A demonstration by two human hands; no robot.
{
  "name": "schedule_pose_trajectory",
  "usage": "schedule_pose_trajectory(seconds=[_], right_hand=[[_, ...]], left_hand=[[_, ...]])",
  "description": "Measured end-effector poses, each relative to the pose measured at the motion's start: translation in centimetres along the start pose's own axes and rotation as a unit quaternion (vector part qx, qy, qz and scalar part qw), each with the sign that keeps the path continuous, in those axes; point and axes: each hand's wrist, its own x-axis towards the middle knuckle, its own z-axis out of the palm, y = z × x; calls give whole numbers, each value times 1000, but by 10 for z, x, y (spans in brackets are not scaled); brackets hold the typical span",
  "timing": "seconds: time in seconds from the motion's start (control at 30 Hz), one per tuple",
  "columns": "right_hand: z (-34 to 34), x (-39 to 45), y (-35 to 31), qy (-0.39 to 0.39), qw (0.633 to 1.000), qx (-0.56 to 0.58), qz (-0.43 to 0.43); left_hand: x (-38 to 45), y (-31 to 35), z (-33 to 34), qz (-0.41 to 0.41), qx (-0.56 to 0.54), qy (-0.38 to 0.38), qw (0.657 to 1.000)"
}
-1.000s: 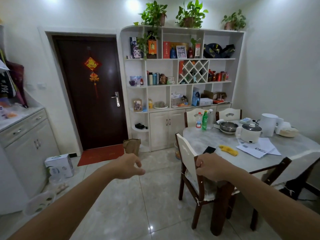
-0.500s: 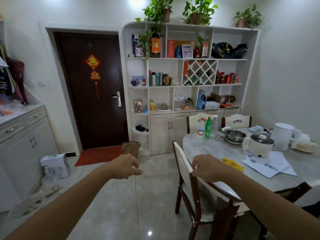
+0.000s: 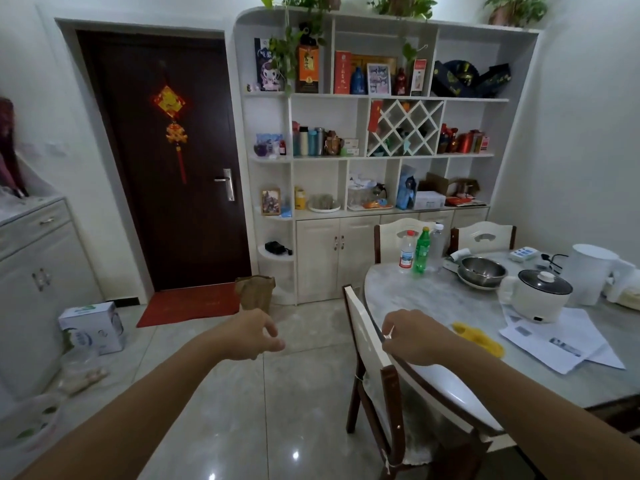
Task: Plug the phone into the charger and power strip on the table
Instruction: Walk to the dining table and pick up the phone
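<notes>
A white power strip point(image 3: 523, 253) with blue sockets lies at the far side of the marble table point(image 3: 415, 292), with a black plug and cable point(image 3: 550, 259) just right of it. My right hand point(image 3: 415, 337) hovers over the table's near-left edge, beside the chair back, with its fingers curled shut and nothing visible in them. The black phone that lay there earlier is hidden behind this hand. My left hand point(image 3: 252, 334) floats over the floor left of the chair, fingers loosely apart and holding nothing.
A white-backed wooden chair point(image 3: 367, 344) stands against the table's near-left side. On the table are a yellow cloth point(image 3: 479, 337), papers point(image 3: 554, 341), a small electric pot point(image 3: 540, 294), a steel bowl point(image 3: 481, 270), bottles point(image 3: 420, 251) and a white jug point(image 3: 590, 275).
The view has moved closer to the table. My right hand has gone forward over the table edge and now covers the spot where the phone lay. My left hand has kept its loose pose.
</notes>
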Motion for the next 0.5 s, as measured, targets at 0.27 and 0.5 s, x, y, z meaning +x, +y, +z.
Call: schedule_pose_trajectory(seconds=[0.27,0.5], right_hand=[[-1,100,-11,7,999,9,37],[-4,176,-17,16,996,26,86]], left_hand=[[102,-34,-45,29,13,-20,999],[189,-54,-86,65,26,-41,997]])
